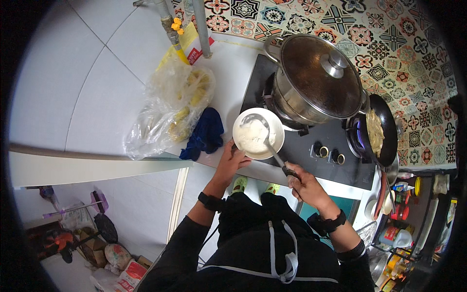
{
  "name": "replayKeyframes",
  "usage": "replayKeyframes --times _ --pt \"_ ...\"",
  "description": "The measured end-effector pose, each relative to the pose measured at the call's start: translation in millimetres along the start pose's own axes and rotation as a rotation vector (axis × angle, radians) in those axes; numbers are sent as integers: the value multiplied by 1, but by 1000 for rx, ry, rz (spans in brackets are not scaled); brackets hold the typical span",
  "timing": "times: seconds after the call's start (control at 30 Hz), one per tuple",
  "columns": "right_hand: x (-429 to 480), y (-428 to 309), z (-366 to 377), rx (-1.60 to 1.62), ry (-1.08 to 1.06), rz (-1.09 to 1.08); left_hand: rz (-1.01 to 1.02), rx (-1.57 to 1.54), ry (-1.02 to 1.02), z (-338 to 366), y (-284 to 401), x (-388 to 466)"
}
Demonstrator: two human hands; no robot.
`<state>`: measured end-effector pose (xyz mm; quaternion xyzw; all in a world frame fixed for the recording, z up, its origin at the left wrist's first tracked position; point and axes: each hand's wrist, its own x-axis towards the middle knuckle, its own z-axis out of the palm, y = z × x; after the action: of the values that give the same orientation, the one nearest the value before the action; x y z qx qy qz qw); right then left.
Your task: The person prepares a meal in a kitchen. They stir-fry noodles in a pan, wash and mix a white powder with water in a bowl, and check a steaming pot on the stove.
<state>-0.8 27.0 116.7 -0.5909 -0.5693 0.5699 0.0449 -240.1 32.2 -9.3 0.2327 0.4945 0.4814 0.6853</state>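
My left hand (pixel 230 160) grips the lower left rim of a white bowl (pixel 278 140), which it holds at the near left edge of the black gas hob. Pale, thick batter or dough (pixel 251 137) lies in the bowl. In my right hand (pixel 304 182) is the dark handle of a metal ladle (pixel 274 152), whose head rests in the bowl against the pale mixture. Behind the bowl, a large lidded steel pot (pixel 303 95) stands on the left burner. To the right, a black frying pan (pixel 388 127) holds a flat, browned food piece (pixel 374 131) over a blue flame.
A dark blue cloth (pixel 206 133) and a clear plastic bag (pixel 153 124) with yellow items lie left of the bowl. Two hob knobs (pixel 323 151) face me. The pan's brown handle (pixel 380 195) points towards me. Bottles and jars (pixel 396 235) fill a rack at the right.
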Motion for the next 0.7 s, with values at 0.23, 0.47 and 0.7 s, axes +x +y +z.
replayKeyframes --times 0.23,0.47,0.7 --pt "-15 -3 -15 589 -112 152 -2 -14 -4 1 3 0" --pt "-37 -12 -30 410 -13 58 -11 -21 -6 2 2 1" --pt "-39 -2 -41 -221 259 -317 -12 -4 -15 -3 4 5"
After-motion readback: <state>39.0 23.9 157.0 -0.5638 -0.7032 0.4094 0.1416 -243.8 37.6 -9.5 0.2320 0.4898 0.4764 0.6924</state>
